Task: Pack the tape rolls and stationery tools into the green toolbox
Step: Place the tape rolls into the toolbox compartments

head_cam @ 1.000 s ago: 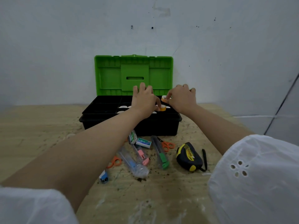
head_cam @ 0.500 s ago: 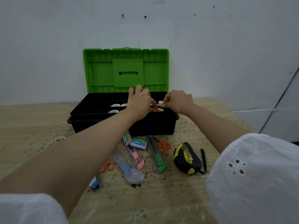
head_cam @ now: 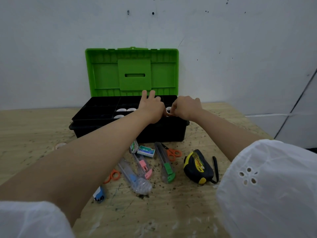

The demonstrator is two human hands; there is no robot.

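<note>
Nearest the camera, white sleeves frame the tabletop. Loose tools lie on it, none packed yet:
- a small blue-and-white item, too small to name
- left scissors, half hidden by the left forearm
- blue-slider knife, pink-slider knife and green-slider knife, fanned side by side
- two staple boxes just behind them
- right scissors
- tape measure to the right
- a clear tape roll, alone and well off to the left

Behind them is the green toolbox, with its lid upright and its black tray open. White tape rolls already sit in a middle compartment.

Both hands are over the tray's right end. The right hand has curled fingers pinching an orange-edged tape roll just above the tray. The left hand is right beside that roll with two fingers straight up. Its thumb side is hidden, so I cannot tell whether it holds the roll too.

Step in hand looks like seating this roll in a right-side compartment. The next move likely needs it lowered flat into a free slot and released. The clear roll would then need fetching before the tools.

The left forearm crosses over the knives, so it would have to pull back before those can be reached. The knives overlap closely and are best picked up one at a time.
</note>
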